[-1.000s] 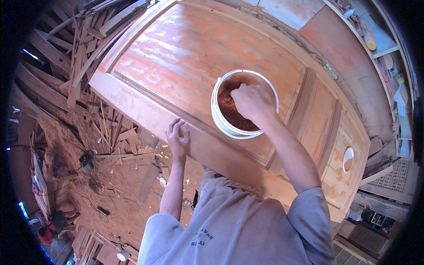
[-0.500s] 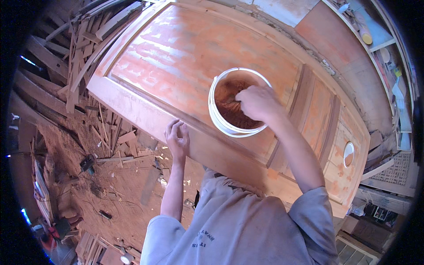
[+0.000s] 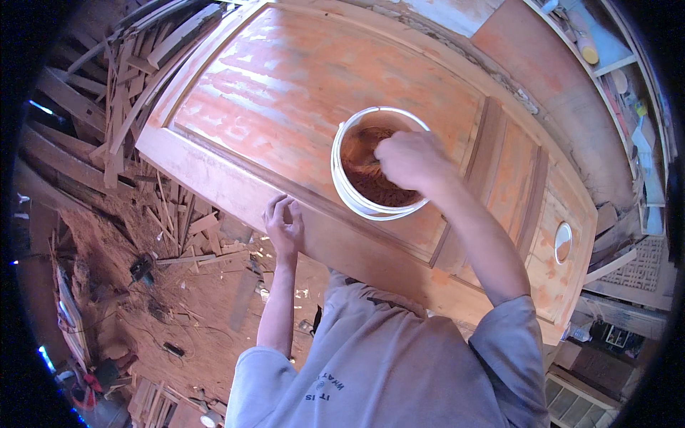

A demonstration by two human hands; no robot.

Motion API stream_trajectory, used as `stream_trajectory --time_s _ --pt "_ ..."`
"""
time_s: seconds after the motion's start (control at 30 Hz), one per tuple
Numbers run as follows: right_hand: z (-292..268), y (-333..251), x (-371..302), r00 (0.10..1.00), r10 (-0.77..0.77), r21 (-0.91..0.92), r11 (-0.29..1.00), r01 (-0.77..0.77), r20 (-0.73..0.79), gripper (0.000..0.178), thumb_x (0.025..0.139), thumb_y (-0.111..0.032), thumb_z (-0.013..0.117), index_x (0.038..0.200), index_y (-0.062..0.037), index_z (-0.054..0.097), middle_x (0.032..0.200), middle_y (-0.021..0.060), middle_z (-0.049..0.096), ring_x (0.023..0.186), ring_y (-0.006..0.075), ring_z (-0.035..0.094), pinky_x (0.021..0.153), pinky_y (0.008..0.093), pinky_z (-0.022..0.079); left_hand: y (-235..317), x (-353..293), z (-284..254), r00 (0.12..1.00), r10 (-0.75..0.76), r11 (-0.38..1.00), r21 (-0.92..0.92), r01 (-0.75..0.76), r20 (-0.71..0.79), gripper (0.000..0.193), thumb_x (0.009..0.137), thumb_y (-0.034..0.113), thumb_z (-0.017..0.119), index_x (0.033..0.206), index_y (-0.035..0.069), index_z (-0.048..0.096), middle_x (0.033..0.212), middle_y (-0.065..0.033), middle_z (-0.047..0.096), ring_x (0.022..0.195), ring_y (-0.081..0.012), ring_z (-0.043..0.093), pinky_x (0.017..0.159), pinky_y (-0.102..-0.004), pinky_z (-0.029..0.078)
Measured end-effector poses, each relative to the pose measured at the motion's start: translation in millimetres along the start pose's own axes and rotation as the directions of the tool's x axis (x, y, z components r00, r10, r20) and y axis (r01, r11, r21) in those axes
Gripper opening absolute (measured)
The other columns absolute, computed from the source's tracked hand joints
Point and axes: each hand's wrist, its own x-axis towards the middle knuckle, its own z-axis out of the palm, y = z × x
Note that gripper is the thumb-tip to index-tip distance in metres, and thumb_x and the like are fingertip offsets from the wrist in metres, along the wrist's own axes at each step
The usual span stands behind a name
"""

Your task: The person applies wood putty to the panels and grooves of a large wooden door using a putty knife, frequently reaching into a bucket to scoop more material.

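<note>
A white plastic bucket [image 3: 344, 191] stands on a wooden panelled door [image 3: 278, 85] lying flat before me. Brown, sawdust-like material [image 3: 379, 187] covers the inside of the bucket. My right hand [image 3: 412, 162] reaches over the rim into it, fingers closed. What they grip, if anything, is hidden. Beside the door's near edge, my left hand [image 3: 285, 222] touches the wood with bent, slightly parted fingers and nothing visible in them. Patchy orange and pale filler marks the door's panels. A round white lid [image 3: 563, 243] with brown stuff on it lies at the door's right end.
Scrap wood strips [image 3: 128, 107] are heaped at the far left. Sawdust, offcuts and a dark cable litter the floor [image 3: 207, 307]. A shelf [image 3: 617, 64] with bottles and tools runs along the right. A clear bottle [image 3: 580, 333] is near the door's right corner.
My right hand has shifted slightly left and up within the bucket. The left hand keeps its place at the door's edge. The whole view has moved a little.
</note>
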Motion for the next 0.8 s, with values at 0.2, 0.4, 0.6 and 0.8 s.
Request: stream_trajectory --time_s 0.2,0.4,0.6,0.8 --pt "-11.8 72.7 -39.7 0.995 -0.098 0.446 0.889 0.103 -0.033 0.034 0.101 -0.030 0.052 0.090 -0.0012 0.065 0.071 0.0119 0.063 0.073 0.0233 0.066 0.065 0.0389 0.051 4.3 -0.3 -1.6 1.000 -0.006 1.000 0.003 0.006 0.001 0.015 0.089 0.017 0.068 0.097 0.004 0.070 0.109 -0.0126 0.067 0.102 -0.0317 0.061 0.093 -0.0415 0.044" --pt "12.9 63.0 -59.7 0.985 0.170 0.778 0.621 -0.089 -0.023 0.030 0.100 -0.025 0.056 0.088 0.0004 0.063 0.070 0.0105 0.062 0.071 0.0186 0.064 0.063 0.0381 0.048 2.3 1.8 -3.8 0.999 0.032 0.999 0.015 -0.032 0.023 0.014 0.088 0.016 0.068 0.095 0.004 0.070 0.107 -0.0120 0.067 0.101 -0.0312 0.061 0.092 -0.0418 0.045" --pt "40.9 39.0 -76.6 0.864 0.228 0.614 0.781 0.113 -0.449 0.020 0.091 -0.014 0.067 0.098 -0.0028 0.053 0.086 0.0156 0.065 0.075 0.0306 0.067 0.067 0.0422 0.050 4.1 0.9 0.7 1.000 -0.014 1.000 0.000 0.014 0.017 0.014 0.088 0.016 0.068 0.094 0.003 0.069 0.106 -0.0120 0.067 0.098 -0.0322 0.060 0.091 -0.0423 0.045" --pt "49.7 19.3 -81.8 0.697 0.292 0.497 0.861 0.106 -0.655 0.023 0.088 -0.012 0.072 0.098 -0.0065 0.051 0.093 0.0143 0.063 0.079 0.0317 0.067 0.068 0.0415 0.053 2.5 0.3 0.6 1.000 0.024 1.000 0.015 -0.025 0.006 0.015 0.089 0.017 0.067 0.094 0.004 0.070 0.107 -0.0123 0.067 0.099 -0.0330 0.060 0.090 -0.0424 0.046"
